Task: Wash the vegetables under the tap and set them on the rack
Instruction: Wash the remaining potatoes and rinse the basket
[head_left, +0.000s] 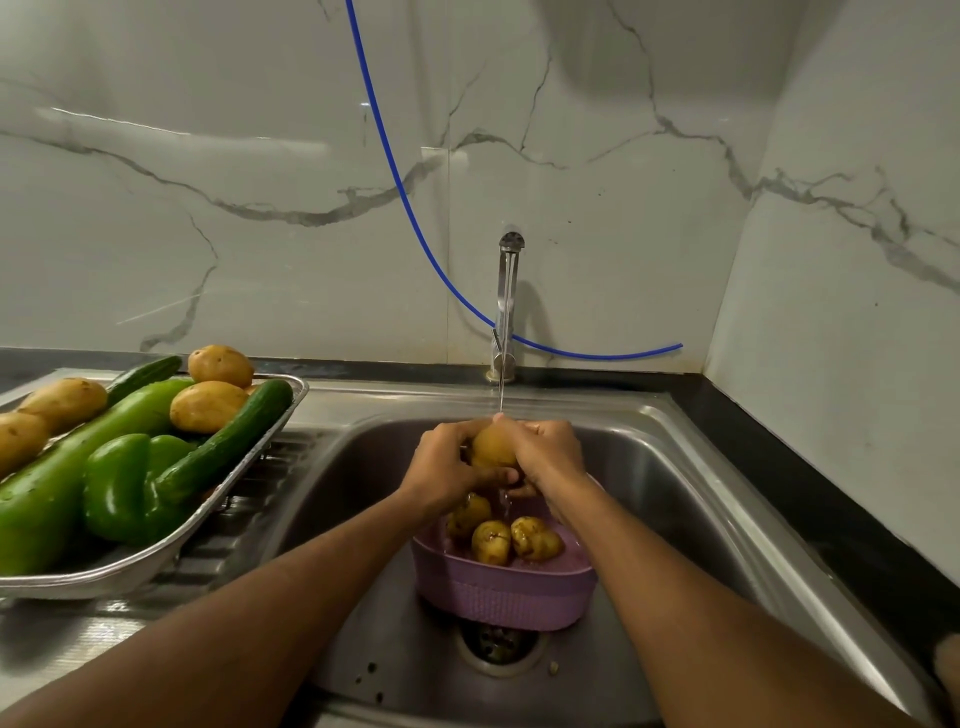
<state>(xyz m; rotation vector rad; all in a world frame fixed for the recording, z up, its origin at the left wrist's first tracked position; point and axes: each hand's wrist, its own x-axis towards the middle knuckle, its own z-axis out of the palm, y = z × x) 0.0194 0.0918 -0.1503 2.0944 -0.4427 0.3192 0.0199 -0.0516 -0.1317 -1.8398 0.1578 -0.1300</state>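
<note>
Glistening under the tap (506, 306), a tan potato (491, 447) sits in both hands' grip, left hand (441, 462), right hand (548, 452).

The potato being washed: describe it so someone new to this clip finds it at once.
Start at the steel sink and follow the water falling from the tap. Directly under it, the left hand and right hand grip one potato. Unlike the potatoes lying in the purple basket below, it is held up in the stream.
</note>
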